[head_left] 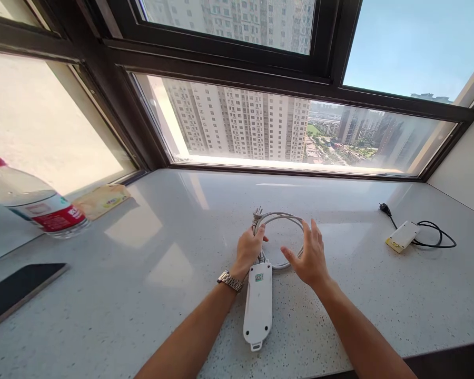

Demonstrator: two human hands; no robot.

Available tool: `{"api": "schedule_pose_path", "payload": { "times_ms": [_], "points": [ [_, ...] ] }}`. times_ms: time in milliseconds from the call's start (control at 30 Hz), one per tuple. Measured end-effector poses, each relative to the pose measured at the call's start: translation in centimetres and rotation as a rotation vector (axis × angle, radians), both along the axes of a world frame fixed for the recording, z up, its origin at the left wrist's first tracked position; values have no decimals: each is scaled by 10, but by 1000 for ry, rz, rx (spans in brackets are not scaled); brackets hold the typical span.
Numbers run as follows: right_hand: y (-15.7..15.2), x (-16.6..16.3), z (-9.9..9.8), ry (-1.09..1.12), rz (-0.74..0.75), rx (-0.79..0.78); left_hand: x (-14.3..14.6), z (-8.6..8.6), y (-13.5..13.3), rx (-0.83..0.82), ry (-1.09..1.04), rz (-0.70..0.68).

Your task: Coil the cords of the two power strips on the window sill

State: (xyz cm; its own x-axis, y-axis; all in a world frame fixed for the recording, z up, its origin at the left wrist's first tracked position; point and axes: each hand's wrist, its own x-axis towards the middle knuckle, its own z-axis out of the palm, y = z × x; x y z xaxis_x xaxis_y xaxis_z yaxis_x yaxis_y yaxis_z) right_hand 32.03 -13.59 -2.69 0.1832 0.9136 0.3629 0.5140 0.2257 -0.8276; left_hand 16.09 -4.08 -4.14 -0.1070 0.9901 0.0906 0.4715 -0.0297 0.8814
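Power strip (258, 302) lies flat on the desk (142, 295), directly in front of the person, its long body running toward the near edge. Its grey cord (284, 217) is gathered into a round coil just beyond the strip's far end, with the plug (257, 212) at the coil's upper left.

Left hand (249, 246) is closed around the left side of the coil, fingers curled over the bundled turns just below the plug. Right hand (308, 253) is spread, fingers apart, set against the right side of the coil without gripping it.

To handle the coil well at this stage, it seems best to keep the turns stacked evenly, hold the bundle firmly at one point, and let the spread hand steady the loop so no turn slips out.

Elsewhere on the desk: a water bottle (31, 199) lying at far left, a dark phone (18, 292) at the near left edge, and a small white adapter (403, 235) with a black cable (434, 234) well apart to the right.
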Motion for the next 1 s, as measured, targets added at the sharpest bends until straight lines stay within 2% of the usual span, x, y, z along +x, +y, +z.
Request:
{"api": "schedule_pose_path", "payload": {
  "times_ms": [67, 167, 267, 367, 500, 600, 667, 800, 867, 1000],
  "points": [
    [-9, -14, 4, -109, 202, 71, 0, 3, 0, -39, 154, 17],
    [-19, -30, 4, -259, 458, -36, 0, 6, 2, -84, 437, 5],
    [-20, -39, 0, -383, 511, -210, -2, 6, 1, -85, 610, -35],
    [-19, -44, -4, -439, 492, -243, -3, 4, -2, -69, 677, -77],
    [-21, -49, -6, -481, 458, -202, -6, -2, -1, -31, 688, -135],
    [-27, -54, -8, -532, 461, -133, -12, -9, 6, 61, 647, -252],
    [-33, -58, -9, -568, 496, 3, -18, -14, 13, 131, 624, -323],
    [-44, -68, -14, -716, 739, 314, -30, -23, 23, 220, 579, -376],
    [-44, -70, -16, -802, 774, 334, -34, -24, 26, 238, 539, -417],
    [-29, -59, -18, -820, 697, 251, -39, -24, 29, 291, 398, -528]
  ]
}}
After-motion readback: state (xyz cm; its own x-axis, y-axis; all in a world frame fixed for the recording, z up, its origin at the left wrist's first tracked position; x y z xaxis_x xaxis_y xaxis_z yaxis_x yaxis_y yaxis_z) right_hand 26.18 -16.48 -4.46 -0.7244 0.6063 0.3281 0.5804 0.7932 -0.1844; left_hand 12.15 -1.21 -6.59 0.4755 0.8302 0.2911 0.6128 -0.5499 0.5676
